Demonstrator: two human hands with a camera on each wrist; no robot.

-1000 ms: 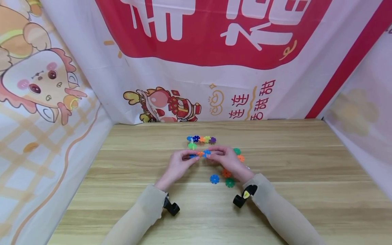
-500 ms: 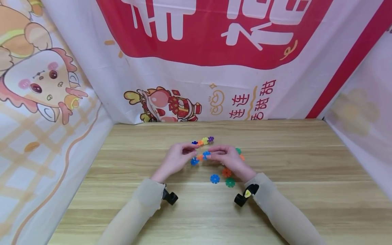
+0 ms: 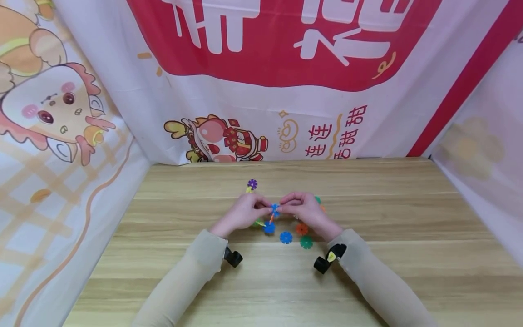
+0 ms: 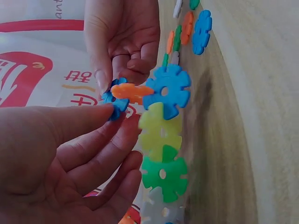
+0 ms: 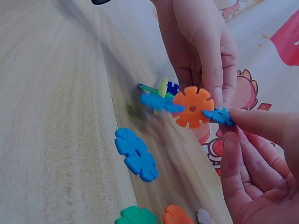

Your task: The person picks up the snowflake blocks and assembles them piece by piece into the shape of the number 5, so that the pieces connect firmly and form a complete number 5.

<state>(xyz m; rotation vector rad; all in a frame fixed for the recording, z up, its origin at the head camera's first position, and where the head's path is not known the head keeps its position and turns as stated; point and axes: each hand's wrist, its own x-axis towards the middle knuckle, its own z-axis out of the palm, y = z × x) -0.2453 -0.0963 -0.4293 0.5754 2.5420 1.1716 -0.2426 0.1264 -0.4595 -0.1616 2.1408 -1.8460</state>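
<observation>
A chain of notched plastic snowflake discs hangs between and beyond my hands. My left hand (image 3: 246, 210) and right hand (image 3: 304, 210) meet at its end and pinch one blue disc (image 4: 120, 103) from opposite sides. An orange disc (image 5: 193, 107) is slotted into that blue one, then comes another blue disc (image 4: 167, 88). Below it in the left wrist view follow a yellow disc (image 4: 160, 133), a green disc (image 4: 164, 173) and a pale translucent disc (image 4: 161, 207). The far end, with a purple disc (image 3: 252, 184), shows beyond my left hand, which hides the chain's middle in the head view.
Near my right wrist, a loose blue disc (image 3: 286, 237), an orange-red disc (image 3: 302, 229) and a green disc (image 3: 306, 242) lie on the wooden table (image 3: 261, 290). Another green disc (image 3: 318, 199) shows behind the right hand. A printed cloth (image 3: 261, 104) stands along the back edge.
The chain has swung round: its purple end moved left, its near blue disc toward the front. My left hand shifted right along it to the end blue disc; the right hand stayed nearly in place.
</observation>
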